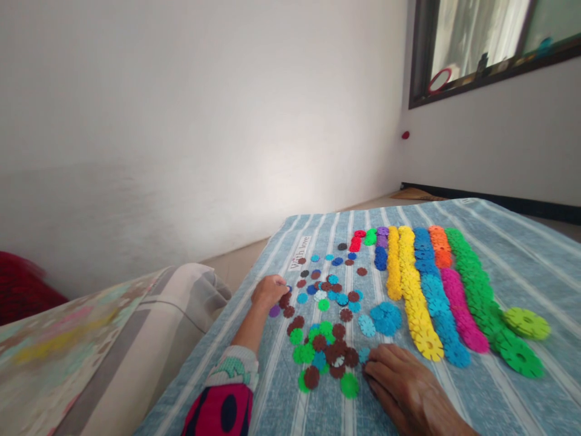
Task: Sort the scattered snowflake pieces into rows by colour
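Loose notched plastic discs, brown, green, blue and light blue, lie scattered over the striped cloth. My left hand, in a pink sleeve with a grey cuff, is closed at the left edge of the scatter, beside a brown disc. Whatever its fingertips hold is hidden. Closer to me, my right hand has its fingers together, tips at a light blue disc by the brown and green heap. A small pile of light blue discs lies just beyond it.
Overlapping rows of sorted discs run along the right: yellow, blue, magenta and green. A lime disc lies at their near end. A covered bed-like surface is left, and a white wall stands behind.
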A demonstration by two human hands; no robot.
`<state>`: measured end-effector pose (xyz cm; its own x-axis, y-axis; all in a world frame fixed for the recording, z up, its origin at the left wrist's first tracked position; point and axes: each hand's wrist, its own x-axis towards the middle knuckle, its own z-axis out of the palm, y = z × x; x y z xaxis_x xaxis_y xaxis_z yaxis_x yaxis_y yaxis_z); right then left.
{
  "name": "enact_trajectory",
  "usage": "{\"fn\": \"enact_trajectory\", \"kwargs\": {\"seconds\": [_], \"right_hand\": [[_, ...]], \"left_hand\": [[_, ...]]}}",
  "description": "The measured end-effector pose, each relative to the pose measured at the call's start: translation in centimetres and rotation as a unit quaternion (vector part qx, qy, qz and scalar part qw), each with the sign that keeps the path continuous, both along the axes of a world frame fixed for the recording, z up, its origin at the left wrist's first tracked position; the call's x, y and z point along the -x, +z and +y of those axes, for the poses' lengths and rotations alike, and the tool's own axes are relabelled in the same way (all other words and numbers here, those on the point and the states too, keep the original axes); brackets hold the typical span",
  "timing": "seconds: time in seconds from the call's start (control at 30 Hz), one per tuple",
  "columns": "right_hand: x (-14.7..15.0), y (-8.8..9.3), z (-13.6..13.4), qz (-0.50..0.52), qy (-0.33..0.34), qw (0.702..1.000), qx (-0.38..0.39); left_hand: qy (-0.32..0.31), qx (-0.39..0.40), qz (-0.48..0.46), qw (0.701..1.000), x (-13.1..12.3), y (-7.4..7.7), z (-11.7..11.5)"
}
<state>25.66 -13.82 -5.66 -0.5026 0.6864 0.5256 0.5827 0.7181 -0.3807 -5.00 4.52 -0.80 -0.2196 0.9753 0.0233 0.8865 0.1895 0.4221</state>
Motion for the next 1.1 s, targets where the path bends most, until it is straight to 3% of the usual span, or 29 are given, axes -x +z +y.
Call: {"fn": "enact_trajectory", "kwargs": {"seconds": [0.23, 0.53, 0.73, 0.93, 1.1], "right_hand": [[-0.1, -0.2, -0.2, 0.002, 0.002, 1.000, -0.001], [0.0, -0.2, -0.2, 0.010, 0.001, 1.000, -0.006], [0.1, 0.0, -0.2, 0.010, 0.002, 1.000, 0.013], [0.1, 0.0, -0.1, 0.016, 0.003, 1.000, 0.019], [0.2, 0.1, -0.1, 0.020, -0.002, 1.000, 0.015]], "left_hand": [[-0.042, -0.022, 0.002, 0.999, 0.3, -0.4, -0.3], [-0.027, -0.033, -0.062, 0.997, 0.4, -1.0, -0.2], [-0.053, -0.069, -0.128, 0.988, 0.1, -0.5, -0.5], [-0.113, -0.114, -0.155, 0.975, -2.3, 0.4, -1.0], [-0.174, -0.095, -0.168, 0.966, -4.7, -0.2, -1.3]]}}
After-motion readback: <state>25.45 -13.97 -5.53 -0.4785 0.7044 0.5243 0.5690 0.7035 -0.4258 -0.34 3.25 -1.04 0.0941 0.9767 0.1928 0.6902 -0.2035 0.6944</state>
